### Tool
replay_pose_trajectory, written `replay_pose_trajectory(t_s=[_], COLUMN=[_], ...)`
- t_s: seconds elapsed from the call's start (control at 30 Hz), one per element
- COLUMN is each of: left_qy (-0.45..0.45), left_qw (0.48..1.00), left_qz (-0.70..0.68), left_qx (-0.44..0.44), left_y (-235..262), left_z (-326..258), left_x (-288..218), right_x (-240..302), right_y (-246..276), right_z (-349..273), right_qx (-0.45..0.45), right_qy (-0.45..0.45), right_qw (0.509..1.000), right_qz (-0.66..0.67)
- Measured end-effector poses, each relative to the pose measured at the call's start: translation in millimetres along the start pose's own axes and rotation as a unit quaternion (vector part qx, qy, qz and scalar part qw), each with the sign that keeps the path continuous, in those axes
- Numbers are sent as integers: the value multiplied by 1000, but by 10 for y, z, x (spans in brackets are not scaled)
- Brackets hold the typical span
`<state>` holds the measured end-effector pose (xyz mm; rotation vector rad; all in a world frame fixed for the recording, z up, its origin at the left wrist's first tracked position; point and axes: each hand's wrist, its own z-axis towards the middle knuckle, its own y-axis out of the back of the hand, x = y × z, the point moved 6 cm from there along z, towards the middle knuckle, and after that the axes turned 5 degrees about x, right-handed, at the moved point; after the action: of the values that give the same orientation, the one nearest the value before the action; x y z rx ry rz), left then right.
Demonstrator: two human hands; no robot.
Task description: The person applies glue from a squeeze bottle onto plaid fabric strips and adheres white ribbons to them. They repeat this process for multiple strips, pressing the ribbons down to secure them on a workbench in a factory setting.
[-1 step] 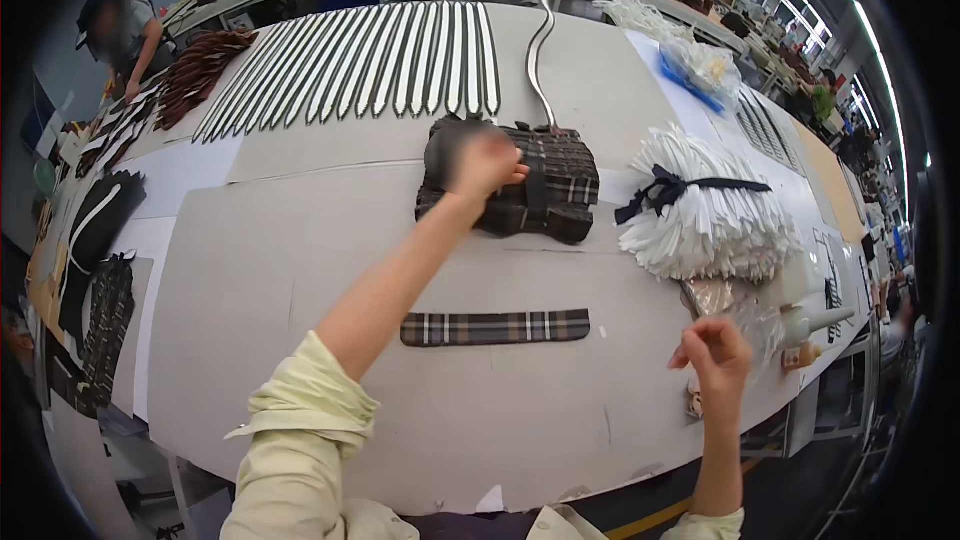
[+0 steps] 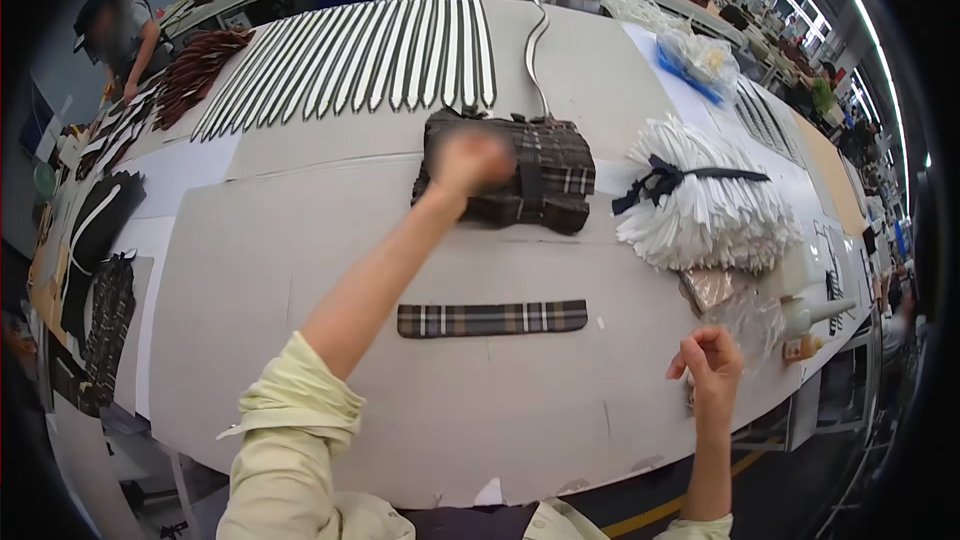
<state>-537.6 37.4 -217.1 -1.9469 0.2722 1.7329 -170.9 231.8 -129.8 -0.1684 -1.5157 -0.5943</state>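
My left hand (image 2: 472, 162) is over the left part of a dark plaid fabric bundle (image 2: 555, 155) bound with a dark band. Blur hides its fingers and whether they grip anything. Nearer me, a single plaid strip (image 2: 492, 319) with brown, white and dark checks lies flat on the grey board (image 2: 300, 420). My right hand (image 2: 708, 370) is raised at the right, fingers curled and thumb close to the forefinger, with nothing visible in them. It is nearest to a crumpled clear plastic bag (image 2: 755, 320).
Pointed white strips with dark edges (image 2: 365, 55) line the far side beside a curved metal bar (image 2: 533, 55). A tied white bundle (image 2: 710, 205) and a bottle (image 2: 800, 318) stand right. Dark pieces (image 2: 105, 320) lie left. A person (image 2: 130, 40) leans in at far left.
My left hand has shifted slightly left over the plaid bundle and is more blurred. The whole scene sits slightly higher in the picture. My right hand keeps its curled shape.
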Motion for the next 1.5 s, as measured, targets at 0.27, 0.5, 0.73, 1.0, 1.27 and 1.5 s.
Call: replay_pose_trajectory(t_s=[0.27,0.5,0.73,1.0,1.27,1.5], left_qy=[108,103,94,96,-209,-68], left_qw=[993,988,976,925,873,941], left_qz=[48,93,97,40,342,242], left_qx=[26,67,170,365,278,225], left_y=[168,-359,-1362,-2782,-3019,-3034], left_z=[-1659,-2631,-3048,-3434,-3611,-3133], left_x=[191,608,774,893,875,1109], right_x=[-1064,-1072,-1150,-1019,-1226,-1175], right_y=[-46,-44,211,330,507,1216], right_z=[-1072,-1644,-1923,-1970,-2081,-2137], right_qx=[-83,-118,-94,-32,-98,-269], right_qy=[-84,-82,-32,14,3,78], right_qw=[975,966,887,945,988,958], right_qz=[188,215,451,326,122,-53])
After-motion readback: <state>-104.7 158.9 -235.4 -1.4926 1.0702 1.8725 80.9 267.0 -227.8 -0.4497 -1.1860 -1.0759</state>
